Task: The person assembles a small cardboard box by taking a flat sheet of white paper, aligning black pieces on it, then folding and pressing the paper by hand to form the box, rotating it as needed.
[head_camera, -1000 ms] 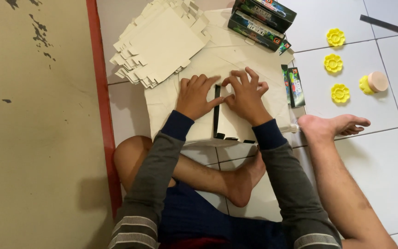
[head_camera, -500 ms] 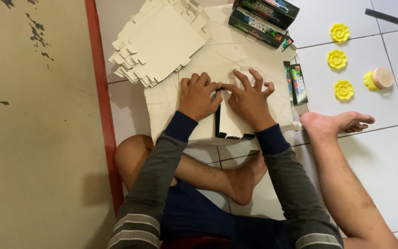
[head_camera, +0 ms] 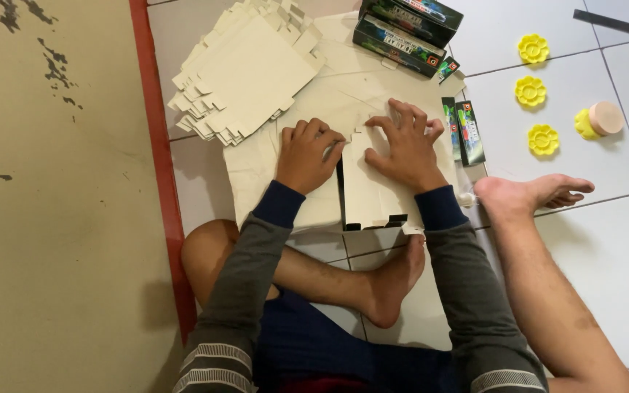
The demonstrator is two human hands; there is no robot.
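Observation:
A flat, unfolded cardboard box blank (head_camera: pixel 374 191), white inside with dark edges, lies on a sheet of white paper (head_camera: pixel 271 171) on the floor. My left hand (head_camera: pixel 307 154) presses down on its left flap with curled fingers. My right hand (head_camera: pixel 405 144) lies spread flat on the blank's upper right part. Both hands press rather than grip. A fanned stack of the same white blanks (head_camera: pixel 245 69) rests just beyond my left hand.
Two finished dark printed boxes (head_camera: pixel 409 28) stand at the far edge, two slim dark packets (head_camera: pixel 464 131) right of my right hand. Three yellow flower-shaped discs (head_camera: pixel 531 91) and a tape roll (head_camera: pixel 600 120) lie on white tiles. My bare feet (head_camera: pixel 529 193) flank the work; a red strip (head_camera: pixel 156 145) borders a beige mat.
My left hand has curled its fingers and pressed down on the left flap. My right hand has shifted slightly right and spread over the blank. The blank lies flatter.

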